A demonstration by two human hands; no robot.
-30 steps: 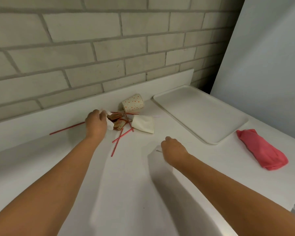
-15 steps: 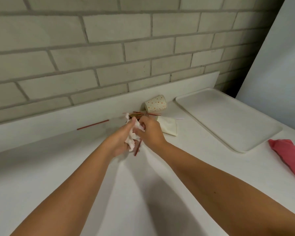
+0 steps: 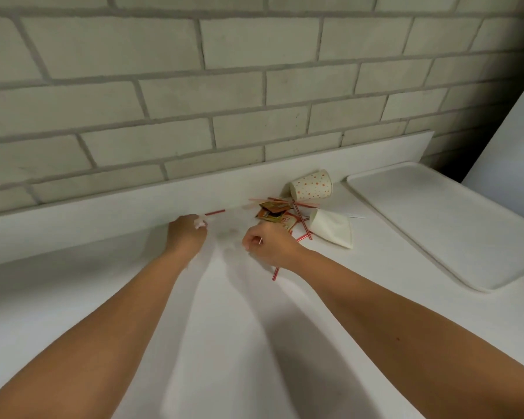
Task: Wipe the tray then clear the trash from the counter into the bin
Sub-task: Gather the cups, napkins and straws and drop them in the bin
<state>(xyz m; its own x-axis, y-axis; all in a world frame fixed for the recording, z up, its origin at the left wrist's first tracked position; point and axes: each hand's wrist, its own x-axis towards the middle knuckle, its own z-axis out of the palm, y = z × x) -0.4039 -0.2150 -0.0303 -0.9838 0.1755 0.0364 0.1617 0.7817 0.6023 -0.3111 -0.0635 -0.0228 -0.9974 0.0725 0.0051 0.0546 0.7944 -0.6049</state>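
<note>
Gathering is under way: a crumpled napkin (image 3: pixel 201 222) is bunched in the closed fingers of the left hand (image 3: pixel 185 237), and a striped straw (image 3: pixel 276 272) is pinched in the right hand (image 3: pixel 268 245), its long axis running down toward the camera. A lone red straw (image 3: pixel 214 212) lies along the backsplash, pointing left-right, just beyond the left hand. With the fist already full, the napkin could be dropped if that straw is grabbed too. The spotted cup (image 3: pixel 312 186) lies tipped on the table (image 3: pixel 224 343), mouth leftward, beside the tray (image 3: pixel 442 225).
</note>
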